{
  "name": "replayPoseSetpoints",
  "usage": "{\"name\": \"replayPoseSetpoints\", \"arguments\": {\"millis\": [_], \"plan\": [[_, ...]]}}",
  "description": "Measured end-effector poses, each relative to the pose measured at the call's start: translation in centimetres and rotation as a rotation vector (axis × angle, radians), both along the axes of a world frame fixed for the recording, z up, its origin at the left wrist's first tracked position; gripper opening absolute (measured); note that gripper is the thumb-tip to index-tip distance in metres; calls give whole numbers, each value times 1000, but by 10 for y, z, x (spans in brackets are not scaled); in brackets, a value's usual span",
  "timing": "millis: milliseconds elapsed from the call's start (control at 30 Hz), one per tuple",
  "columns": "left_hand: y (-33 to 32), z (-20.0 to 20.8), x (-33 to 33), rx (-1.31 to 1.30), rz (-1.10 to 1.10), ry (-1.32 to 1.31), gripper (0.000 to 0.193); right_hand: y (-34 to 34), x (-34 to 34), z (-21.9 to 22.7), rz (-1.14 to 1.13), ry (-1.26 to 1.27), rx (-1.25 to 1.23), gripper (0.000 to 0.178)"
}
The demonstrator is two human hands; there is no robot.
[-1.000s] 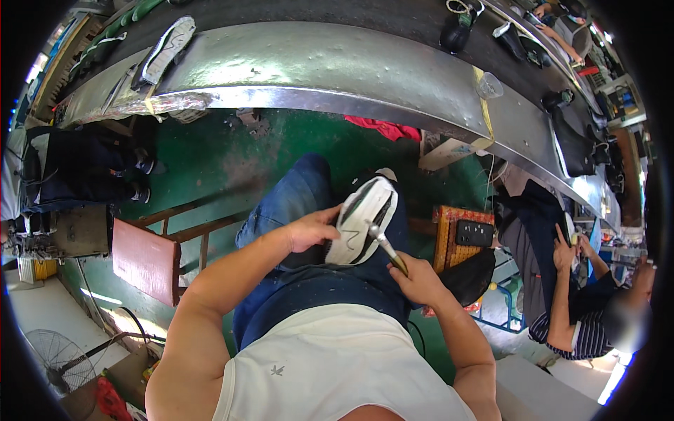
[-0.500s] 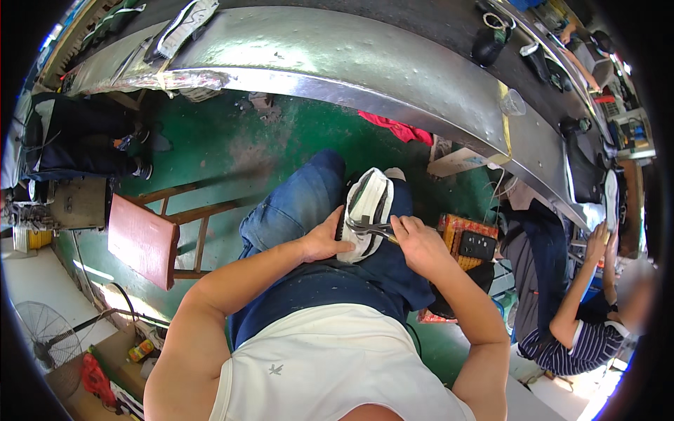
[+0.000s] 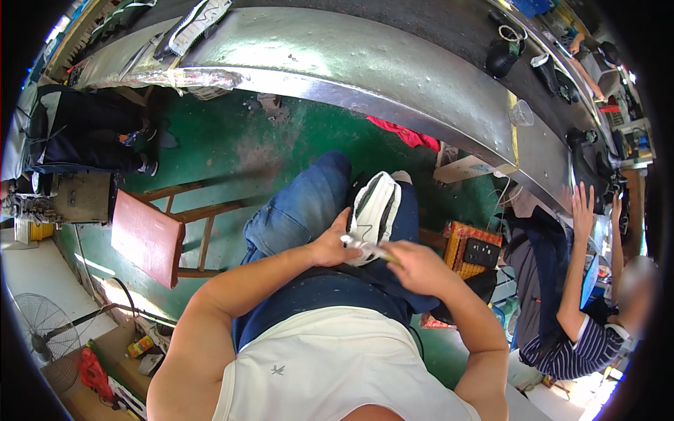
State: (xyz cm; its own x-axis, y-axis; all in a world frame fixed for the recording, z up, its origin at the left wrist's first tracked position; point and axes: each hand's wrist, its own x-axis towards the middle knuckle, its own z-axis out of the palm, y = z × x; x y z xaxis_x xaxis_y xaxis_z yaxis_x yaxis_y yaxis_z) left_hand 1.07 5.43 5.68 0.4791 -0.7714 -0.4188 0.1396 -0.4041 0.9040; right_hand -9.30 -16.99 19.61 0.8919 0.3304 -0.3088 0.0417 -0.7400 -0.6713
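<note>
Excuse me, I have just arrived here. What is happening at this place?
A seated person has a shoe on the lap, its white underside facing up. The left hand is against the shoe's left side. The right hand grips a metal-headed tool, blurred, over the near end. More footwear lies on the bench in front.

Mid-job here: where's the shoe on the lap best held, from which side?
Probably the left edge of the shoe, coming from the left, where the left hand sits: the long pale sole faces up, and the right hand holds a tool over the near end.
</note>
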Motion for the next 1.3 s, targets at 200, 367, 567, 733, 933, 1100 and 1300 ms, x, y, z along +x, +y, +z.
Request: {"name": "replayPoseSetpoints", "arguments": {"millis": [200, 367, 567, 733, 933, 1100, 1300], "plan": [[3, 0, -10, 54, -25, -180, 113, -13, -6, -26, -20, -376, -333, 32], [-5, 14, -6, 70, -60, -85, 112, -4, -6, -17, -49, 81, -185, 18], [-12, 19, -2, 106, 89, -158, 110, -2, -32, -47, -257, 113, 230, 16], [14, 60, 41, -176, 102, 5, 81, -29, -64, -33, -617, 277, 563, 21], [27, 266, 126, -269, -167, -368, 76, -59, -85, -76, -954, 286, 788, 23], [19, 347, 298, 1, -354, -1155, 79, -53, -78, -84, -882, 356, 711, 18], [-82, 226, 298, 324, 214, -923, 99, -48, -65, -84, -848, 389, 619, 18]]}}
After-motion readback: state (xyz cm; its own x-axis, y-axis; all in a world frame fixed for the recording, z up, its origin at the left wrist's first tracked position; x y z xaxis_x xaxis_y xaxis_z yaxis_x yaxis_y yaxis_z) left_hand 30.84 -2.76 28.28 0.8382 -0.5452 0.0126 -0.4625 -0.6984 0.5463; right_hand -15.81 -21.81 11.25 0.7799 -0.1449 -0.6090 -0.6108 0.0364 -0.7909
